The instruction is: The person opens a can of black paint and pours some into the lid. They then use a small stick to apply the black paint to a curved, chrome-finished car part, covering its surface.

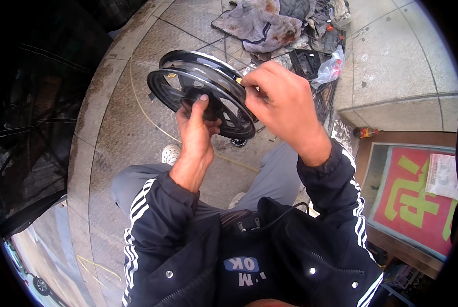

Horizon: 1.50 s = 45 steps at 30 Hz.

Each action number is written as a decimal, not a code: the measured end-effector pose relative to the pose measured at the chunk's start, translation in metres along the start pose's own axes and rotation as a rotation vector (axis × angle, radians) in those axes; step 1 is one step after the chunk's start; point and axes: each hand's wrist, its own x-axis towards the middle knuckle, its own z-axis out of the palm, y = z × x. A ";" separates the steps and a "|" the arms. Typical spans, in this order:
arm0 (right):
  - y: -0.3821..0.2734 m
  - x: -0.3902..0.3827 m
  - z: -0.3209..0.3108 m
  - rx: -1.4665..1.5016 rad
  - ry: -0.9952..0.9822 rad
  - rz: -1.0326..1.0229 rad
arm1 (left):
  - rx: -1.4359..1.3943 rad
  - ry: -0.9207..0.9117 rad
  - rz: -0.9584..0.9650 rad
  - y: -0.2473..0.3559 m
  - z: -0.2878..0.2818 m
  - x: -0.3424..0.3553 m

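A black spoked wheel rim point(160, 84) without a tyre is held up in front of me, tilted, above the paved ground. My left hand point(195, 123) grips it at the hub, thumb pressed on the black hub face. At the rim's right edge, my right hand point(282, 97) is closed in a pinch. A small yellow bit point(238, 81) shows at those fingertips, against the rim; most of what they pinch is hidden, so its kind is unclear.
Stained grey cloths point(259, 25) lie ahead beside a black tray point(306, 64) and a clear plastic bag point(331, 66). A wooden-framed red sign point(413, 194) stands at right, near a small bottle point(364, 132). A thin hose point(142, 107) crosses the ground.
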 end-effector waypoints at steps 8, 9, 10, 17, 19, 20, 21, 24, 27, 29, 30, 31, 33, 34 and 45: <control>0.005 -0.018 -0.010 -0.021 0.005 0.027 | -0.011 -0.010 0.024 0.001 0.000 0.005; 0.006 -0.021 -0.010 -0.025 0.002 0.038 | -0.014 -0.012 0.023 0.001 0.000 0.005; 0.006 -0.024 -0.009 -0.028 0.000 0.049 | -0.015 -0.017 0.025 0.001 0.000 0.006; 0.011 -0.043 -0.004 0.028 -0.015 0.114 | -0.026 -0.011 0.032 0.001 -0.002 0.004; 0.010 -0.048 -0.009 0.073 -0.032 0.172 | -0.017 0.004 0.043 0.001 -0.001 0.003; 0.009 -0.049 -0.011 0.096 -0.041 0.199 | -0.007 0.022 0.053 0.001 -0.001 0.001; 0.008 -0.045 -0.014 0.101 -0.010 0.174 | 0.004 0.039 0.063 0.001 0.000 0.000; 0.002 -0.029 -0.022 0.138 0.043 0.087 | 0.028 0.036 0.121 0.003 -0.001 -0.002; 0.003 -0.008 -0.020 0.144 0.026 -0.011 | 0.045 0.056 0.171 0.005 0.002 -0.005; 0.003 0.002 -0.017 0.108 0.017 -0.060 | 0.045 0.059 0.208 0.006 0.003 -0.005; 0.004 0.006 -0.015 0.097 0.028 -0.070 | 0.045 0.062 0.227 0.006 0.003 -0.005; 0.007 0.007 -0.012 0.083 0.036 -0.078 | 0.046 0.066 0.233 0.005 0.003 -0.005; 0.008 0.009 -0.010 0.048 0.022 -0.087 | 0.049 0.076 0.245 0.004 0.003 -0.004; 0.008 0.009 -0.011 0.028 0.001 -0.085 | 0.053 0.077 0.250 0.004 0.003 -0.004; 0.010 0.010 -0.006 -0.070 0.008 -0.192 | 0.056 0.100 0.297 0.004 0.003 -0.003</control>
